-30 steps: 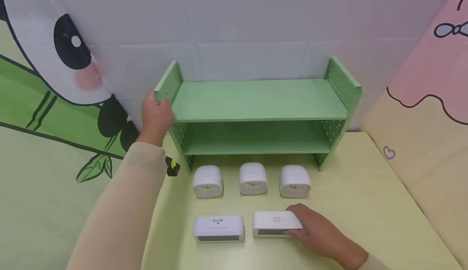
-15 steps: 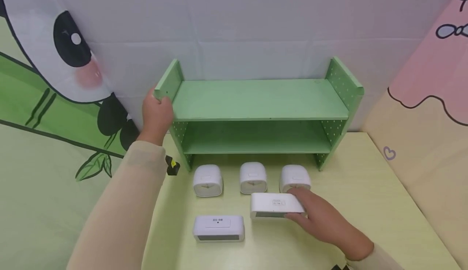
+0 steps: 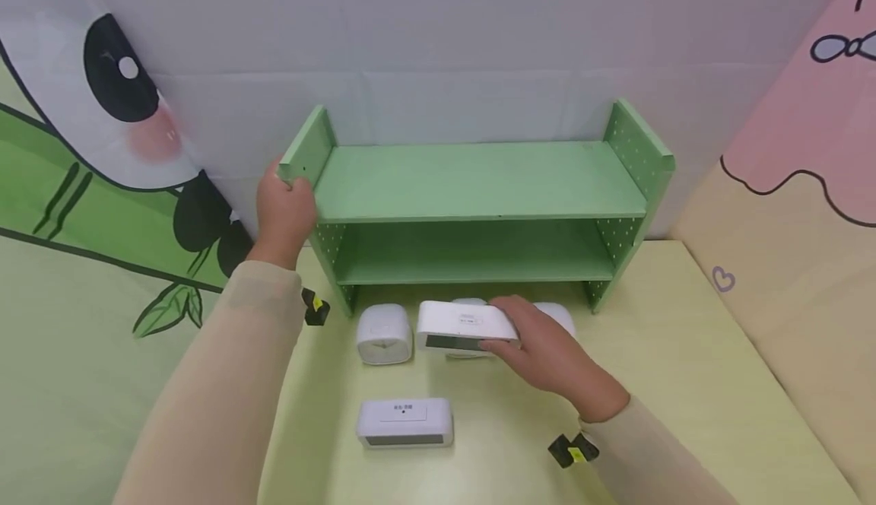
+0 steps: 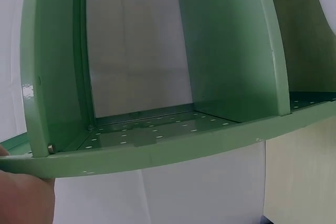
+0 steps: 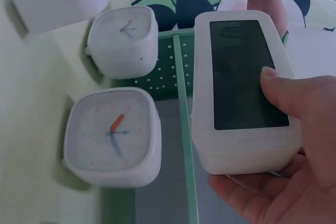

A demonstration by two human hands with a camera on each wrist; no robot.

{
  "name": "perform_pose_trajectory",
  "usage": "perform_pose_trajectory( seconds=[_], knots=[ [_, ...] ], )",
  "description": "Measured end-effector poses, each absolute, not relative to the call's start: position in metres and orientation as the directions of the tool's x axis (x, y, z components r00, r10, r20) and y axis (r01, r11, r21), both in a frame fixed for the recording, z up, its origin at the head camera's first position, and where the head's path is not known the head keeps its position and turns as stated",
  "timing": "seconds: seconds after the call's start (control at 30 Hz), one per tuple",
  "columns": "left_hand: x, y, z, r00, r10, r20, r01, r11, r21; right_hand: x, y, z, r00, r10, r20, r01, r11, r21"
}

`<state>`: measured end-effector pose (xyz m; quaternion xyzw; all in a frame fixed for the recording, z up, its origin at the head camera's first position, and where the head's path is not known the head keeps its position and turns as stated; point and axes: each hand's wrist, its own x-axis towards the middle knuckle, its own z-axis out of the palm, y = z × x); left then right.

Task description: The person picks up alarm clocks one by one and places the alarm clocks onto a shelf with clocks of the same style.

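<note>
My left hand (image 3: 284,212) grips the upper left side panel of a green two-tier desktop shelf (image 3: 479,182); its thumb lies over the panel's front edge. In my right hand (image 3: 557,357) is a white digital clock (image 3: 448,317), held by its right end above the table. The right wrist view shows the thumb on the clock's dark screen (image 5: 244,82) and the fingers beneath. Behind it, two white analog alarm clocks are partly hidden, the middle one (image 3: 469,302) and the right one (image 3: 557,313). The left alarm clock (image 3: 385,335) shows fully.
A second white digital clock (image 3: 404,421) lies on the pale yellow table (image 3: 684,368) nearer the front. The shelf stands against a white wall covering (image 3: 465,102), with printed cartoon hangings on both sides. Below its lower board (image 3: 472,254) there is an open gap.
My right hand has lifted the digital clock off the table and carried it forward and left, to in front of the middle alarm clock. The left hand has kept its grip on the shelf.
</note>
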<state>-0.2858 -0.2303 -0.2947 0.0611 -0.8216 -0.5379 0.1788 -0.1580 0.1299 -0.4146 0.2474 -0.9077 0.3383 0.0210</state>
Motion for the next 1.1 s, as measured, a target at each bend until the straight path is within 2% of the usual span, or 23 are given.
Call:
perform_pose_trajectory(
  seconds=[0.13, 0.4, 0.7, 0.93, 1.1],
  knots=[
    [-0.285, -0.231, -0.294, -0.932, -0.288, 0.220, 0.085, 0.417, 0.905, -0.173, 0.112, -0.405, -0.866, -0.469, 0.172, -0.474, 0.663, -0.579],
    [-0.289, -0.233, -0.294, -0.938, -0.283, 0.200, 0.067, 0.420, 0.905, -0.199, 0.087, -0.397, -0.827, -0.546, 0.135, -0.544, 0.713, -0.442],
    [-0.290, -0.233, -0.295, -0.941, -0.290, 0.178, 0.047, 0.407, 0.912, -0.222, 0.074, -0.392, -0.824, -0.560, 0.087, -0.527, 0.701, -0.480],
    [-0.290, -0.234, -0.294, -0.939, -0.293, 0.181, 0.042, 0.424, 0.905, -0.243, 0.062, -0.388, -0.818, -0.566, 0.103, -0.556, 0.731, -0.396],
    [-0.289, -0.235, -0.294, -0.943, -0.278, 0.182, 0.047, 0.430, 0.902, -0.260, 0.057, -0.383, -0.839, -0.539, 0.077, -0.519, 0.748, -0.413]
  ],
)
